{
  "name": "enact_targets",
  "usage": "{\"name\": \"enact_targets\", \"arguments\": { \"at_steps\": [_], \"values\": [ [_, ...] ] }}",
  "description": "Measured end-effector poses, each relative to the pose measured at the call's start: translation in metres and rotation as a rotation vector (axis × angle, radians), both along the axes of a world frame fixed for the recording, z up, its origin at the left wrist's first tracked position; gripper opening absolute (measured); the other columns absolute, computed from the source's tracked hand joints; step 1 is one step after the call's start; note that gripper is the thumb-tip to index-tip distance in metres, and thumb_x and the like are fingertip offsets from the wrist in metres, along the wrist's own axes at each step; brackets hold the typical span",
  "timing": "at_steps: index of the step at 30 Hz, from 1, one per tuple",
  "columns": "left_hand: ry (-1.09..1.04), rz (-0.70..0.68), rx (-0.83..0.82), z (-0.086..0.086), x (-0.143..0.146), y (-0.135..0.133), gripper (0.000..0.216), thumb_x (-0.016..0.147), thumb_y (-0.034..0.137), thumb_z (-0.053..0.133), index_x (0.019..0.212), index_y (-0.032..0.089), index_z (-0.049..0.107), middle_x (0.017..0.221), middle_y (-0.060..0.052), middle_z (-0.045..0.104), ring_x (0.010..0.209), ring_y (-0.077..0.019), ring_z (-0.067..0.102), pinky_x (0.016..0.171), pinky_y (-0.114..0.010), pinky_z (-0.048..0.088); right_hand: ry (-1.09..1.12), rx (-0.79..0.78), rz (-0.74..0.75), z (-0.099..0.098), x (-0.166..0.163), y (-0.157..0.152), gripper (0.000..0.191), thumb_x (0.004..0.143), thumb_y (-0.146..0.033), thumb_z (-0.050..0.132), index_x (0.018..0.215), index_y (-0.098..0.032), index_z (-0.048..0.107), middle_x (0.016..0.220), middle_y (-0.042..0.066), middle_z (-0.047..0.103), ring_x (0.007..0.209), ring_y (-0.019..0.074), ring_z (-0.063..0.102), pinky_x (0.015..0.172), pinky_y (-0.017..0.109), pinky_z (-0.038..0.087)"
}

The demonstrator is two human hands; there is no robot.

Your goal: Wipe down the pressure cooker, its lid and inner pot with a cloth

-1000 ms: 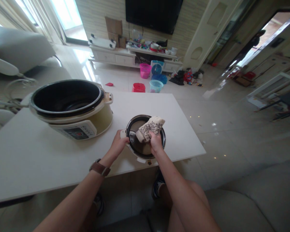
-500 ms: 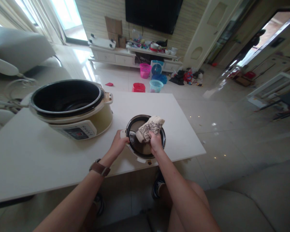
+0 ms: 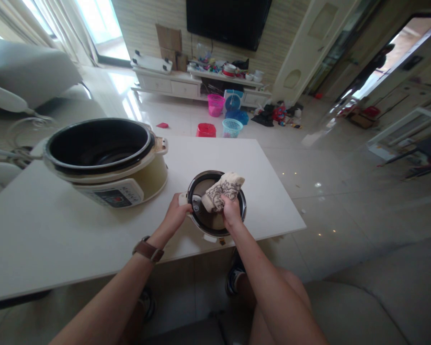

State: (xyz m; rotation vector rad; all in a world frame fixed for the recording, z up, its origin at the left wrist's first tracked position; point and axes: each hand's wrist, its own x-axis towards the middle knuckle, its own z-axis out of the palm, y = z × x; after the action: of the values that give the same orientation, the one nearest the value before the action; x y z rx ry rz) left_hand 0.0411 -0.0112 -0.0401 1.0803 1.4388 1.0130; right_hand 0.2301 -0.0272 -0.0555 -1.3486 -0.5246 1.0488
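Observation:
A round pressure cooker lid [image 3: 215, 222] with its inner side facing up is at the front edge of the white table [image 3: 222, 152]. My left hand [image 3: 176, 211] grips the lid's white rim on the left, thumb on top. In my right hand [image 3: 232, 213] is a bunched cream cloth [image 3: 224, 190] with a dark floral pattern, lying over the lid's inner face and hiding part of it. To the left stands the electric pressure cooker [image 3: 153, 179], lidless, with a dark pot inside and a control panel on its front.
Beyond the table, a red bin [image 3: 206, 130], a light blue basket [image 3: 232, 128] and a pink basket [image 3: 216, 104] stand on the tiled floor. A cluttered TV cabinet [image 3: 185, 88] lines the wall. Behind on the right is a grey sofa [image 3: 388, 292].

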Motion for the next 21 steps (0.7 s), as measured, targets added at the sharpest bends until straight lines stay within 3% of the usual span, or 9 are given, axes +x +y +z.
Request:
{"name": "enact_targets", "arguments": {
  "at_steps": [9,21],
  "values": [
    [-0.004,0.004,-0.019,0.004,0.001,0.0,0.048,0.051,0.023,0.066,0.099,0.018,0.062,0.092,-0.004,0.068,0.095,-0.0276,0.064,0.083,-0.039,0.052,0.019,-0.013,-0.071,0.002,-0.002,0.0,0.039,0.074,-0.03,0.07,0.112,-0.024,0.071,0.107,0.002,0.081,0.109,0.0222,0.074,0.094,0.035,0.061],
    [0.001,0.005,-0.011,0.002,0.0,-0.001,0.048,0.053,0.022,0.066,0.101,0.016,0.063,0.094,-0.004,0.069,0.098,-0.0286,0.065,0.086,-0.039,0.053,-0.003,-0.002,0.003,-0.008,0.002,0.0,0.043,0.076,-0.036,0.068,0.118,-0.024,0.068,0.114,0.004,0.08,0.113,0.0233,0.073,0.094,0.035,0.061]
  ]
}}
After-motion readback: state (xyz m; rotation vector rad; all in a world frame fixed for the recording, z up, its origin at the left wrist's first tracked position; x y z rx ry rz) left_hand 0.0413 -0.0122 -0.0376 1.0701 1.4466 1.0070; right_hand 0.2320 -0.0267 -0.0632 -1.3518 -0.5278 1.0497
